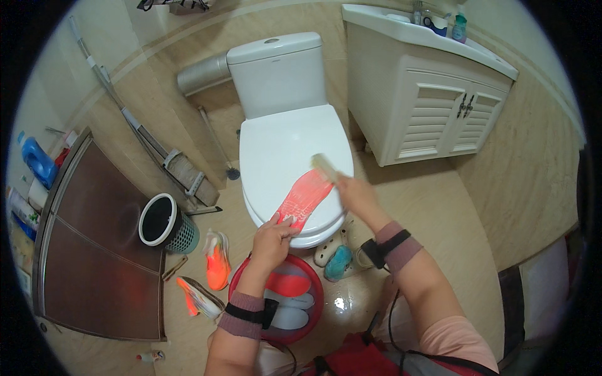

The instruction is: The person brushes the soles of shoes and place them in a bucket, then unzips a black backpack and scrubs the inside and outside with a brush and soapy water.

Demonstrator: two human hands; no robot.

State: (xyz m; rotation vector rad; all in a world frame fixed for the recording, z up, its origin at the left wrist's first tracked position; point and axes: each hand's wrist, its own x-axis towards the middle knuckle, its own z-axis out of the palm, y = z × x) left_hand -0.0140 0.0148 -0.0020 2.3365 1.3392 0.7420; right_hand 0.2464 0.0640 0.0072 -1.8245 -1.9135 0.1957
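Note:
A coral-pink shoe insole lies on the closed white toilet lid, with whitish streaks, perhaps suds, on its surface. My left hand holds its near end at the lid's front edge. In my right hand is a scrubbing brush, placed at the insole's far end; its bristles are blurred. Below my left hand stands a red basin of cloudy water. A red insole and pale insoles lie in it, partly hidden by my left forearm.
Orange-and-white sneakers lie on the floor left of the basin, near a wastebasket. A flat mop leans on the wall. Clogs and a teal item sit under the toilet's front. A vanity cabinet stands at right.

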